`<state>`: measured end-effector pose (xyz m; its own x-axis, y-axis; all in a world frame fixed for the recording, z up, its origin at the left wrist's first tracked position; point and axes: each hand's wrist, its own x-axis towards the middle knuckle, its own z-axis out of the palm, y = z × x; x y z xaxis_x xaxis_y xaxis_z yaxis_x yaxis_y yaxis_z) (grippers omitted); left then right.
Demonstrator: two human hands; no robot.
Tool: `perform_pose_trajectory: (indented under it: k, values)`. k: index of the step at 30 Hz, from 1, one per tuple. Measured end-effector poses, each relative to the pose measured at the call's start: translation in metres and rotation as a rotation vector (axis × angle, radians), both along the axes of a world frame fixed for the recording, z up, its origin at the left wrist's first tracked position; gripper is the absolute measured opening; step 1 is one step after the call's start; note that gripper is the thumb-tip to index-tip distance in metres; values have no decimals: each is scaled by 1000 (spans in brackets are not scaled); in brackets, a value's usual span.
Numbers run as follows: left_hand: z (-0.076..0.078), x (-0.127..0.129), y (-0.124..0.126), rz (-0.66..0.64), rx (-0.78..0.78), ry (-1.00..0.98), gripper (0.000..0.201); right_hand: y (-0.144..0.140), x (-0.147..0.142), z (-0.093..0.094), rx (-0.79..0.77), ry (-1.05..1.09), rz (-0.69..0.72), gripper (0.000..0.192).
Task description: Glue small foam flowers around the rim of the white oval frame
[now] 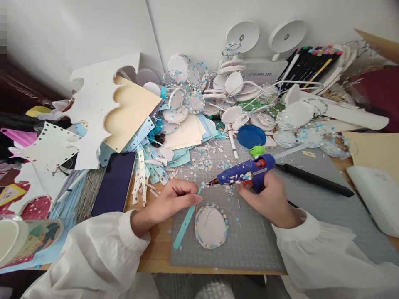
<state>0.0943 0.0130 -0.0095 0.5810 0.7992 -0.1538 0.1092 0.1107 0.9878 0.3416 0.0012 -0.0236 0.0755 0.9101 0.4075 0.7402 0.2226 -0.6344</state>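
Observation:
My right hand (268, 198) is closed round the handle of a blue hot glue gun (240, 173), its nozzle pointing left. In my left hand (170, 202) a pair of teal tweezers (184, 226) is pinched between thumb and fingers, tips up near the nozzle. At those tips sits a small light-blue paper piece, close to the nozzle; whether they touch I cannot tell. Below, a white foam disc (211, 227) edged with pale blue and cream paper flowers lies on the grey cutting mat (249, 247). Loose paper flowers (199, 160) are scattered behind the hands.
White foam discs and blue-dotted rings (187, 79) are heaped at the back. A blue lid (251, 136), a white marker (232, 143) and a black pen-like tool (318, 179) lie on the mat. A phone (114, 182) and cut papers (132, 110) are at left, a white box (374, 195) at right.

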Motion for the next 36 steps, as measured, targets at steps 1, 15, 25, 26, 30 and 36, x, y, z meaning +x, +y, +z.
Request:
perform_pose_trajectory:
  k: [1, 15, 25, 26, 30, 36]
  values:
    - [0, 0, 0, 2, -3, -10, 39, 0, 0, 0, 18, -17, 3, 22]
    - [4, 2, 0, -29, 19, 19, 45, -1, 0, -3, 35, -58, -10, 22]
    - [5, 3, -1, -35, 10, -10, 45, 1, 1, 0, 68, -62, 20, 18]
    - [5, 3, -1, -35, 10, -12, 45, 1, 1, 0, 67, -63, 20, 18]
    - [6, 3, -1, -36, 12, -19, 44, 1, 1, 1, 78, -61, 26, 18]
    - [6, 3, 1, -50, 24, -33, 45, 1, 3, -1, 84, -76, 42, 17]
